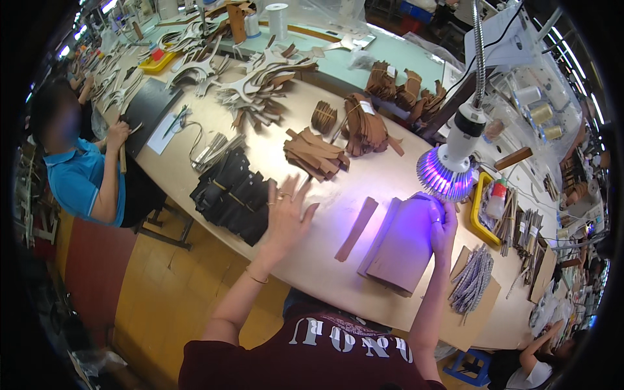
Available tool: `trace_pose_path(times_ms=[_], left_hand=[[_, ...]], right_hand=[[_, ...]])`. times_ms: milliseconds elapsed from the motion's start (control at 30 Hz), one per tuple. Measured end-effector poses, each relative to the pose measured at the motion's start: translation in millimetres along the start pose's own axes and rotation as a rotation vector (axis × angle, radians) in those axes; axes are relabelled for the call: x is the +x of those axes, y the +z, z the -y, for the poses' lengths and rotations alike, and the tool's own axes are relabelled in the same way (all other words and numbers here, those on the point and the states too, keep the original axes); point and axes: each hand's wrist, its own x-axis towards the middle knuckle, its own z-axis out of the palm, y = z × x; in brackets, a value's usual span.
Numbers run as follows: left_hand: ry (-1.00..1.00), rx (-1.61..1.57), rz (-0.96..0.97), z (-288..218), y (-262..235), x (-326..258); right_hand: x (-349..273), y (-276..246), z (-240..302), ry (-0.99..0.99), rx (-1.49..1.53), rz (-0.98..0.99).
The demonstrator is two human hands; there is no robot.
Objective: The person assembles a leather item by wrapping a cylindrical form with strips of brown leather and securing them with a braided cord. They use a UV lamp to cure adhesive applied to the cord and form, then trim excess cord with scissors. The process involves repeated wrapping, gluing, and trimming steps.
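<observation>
My left hand (289,211) hovers over the table with its fingers spread and nothing in them, beside a bundle of black strips (233,195). My right hand (444,229) is at the right edge of a folded brown board (406,244), under the violet light of a lamp (447,170). Its fingers are curled together, and whatever they grip is lost in the glare. One flat brown leather strip (356,229) lies left of the board. Beyond my left hand is a loose pile of tan leather strips (316,153).
Bundled brown strips (364,125) and a heap of pale curved pieces (257,88) lie farther back. At right are a yellow tray (482,211) with a red-capped bottle and a bundle of grey cords (473,279). A co-worker in blue (84,175) works at left.
</observation>
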Motion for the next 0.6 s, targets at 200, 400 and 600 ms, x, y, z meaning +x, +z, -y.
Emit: trace_pose_path(times_ms=[200,400,600], left_hand=[[-0.079,-0.693,-0.002,-17,43,74],[-0.325,-1.131,-0.088,22,96,183],[-0.361,-0.571,-0.072,20,153,218]], right_hand=[[67,14,15,0.276,0.581,0.163],[176,130,46,-0.032,-0.4,0.391],[211,190,22,0.11,-0.651,0.541]])
